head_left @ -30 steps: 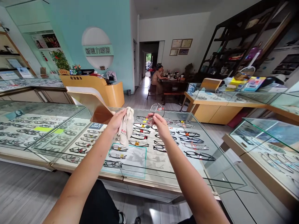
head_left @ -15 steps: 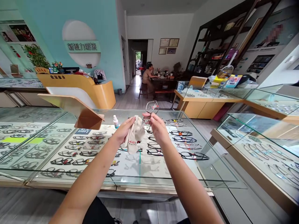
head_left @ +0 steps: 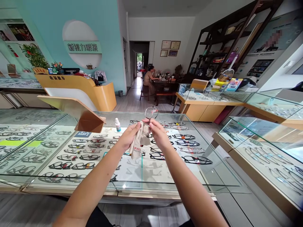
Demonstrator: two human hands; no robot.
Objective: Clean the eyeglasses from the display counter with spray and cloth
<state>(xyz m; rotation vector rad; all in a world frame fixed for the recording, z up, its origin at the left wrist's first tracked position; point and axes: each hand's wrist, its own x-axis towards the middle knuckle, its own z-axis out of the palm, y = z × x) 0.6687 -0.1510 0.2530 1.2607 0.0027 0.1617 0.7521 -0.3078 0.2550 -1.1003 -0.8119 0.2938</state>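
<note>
My left hand [head_left: 131, 135] is closed on a beige cleaning cloth [head_left: 136, 150] with red lettering, which hangs down below the fingers. My right hand [head_left: 159, 131] pinches a pair of eyeglasses [head_left: 151, 112] at the middle of the frame, one lens standing up above the fingers. The lower lens lies against the cloth and is partly covered by it. Both hands are close together above a glass display case [head_left: 132, 184]. Just left of them a small white spray bottle [head_left: 117, 125] stands upright on the glass.
Several rows of eyeglasses [head_left: 90, 157] lie inside the case under the glass. A tilted wooden-backed mirror or stand [head_left: 87, 118] is at the left. Another glass case [head_left: 260, 151] borders the right side. A person [head_left: 149, 80] sits at a table far back.
My hands have come closer together. The cloth has moved right onto the lower lens, and the eyeglasses have dropped slightly and shifted left.
</note>
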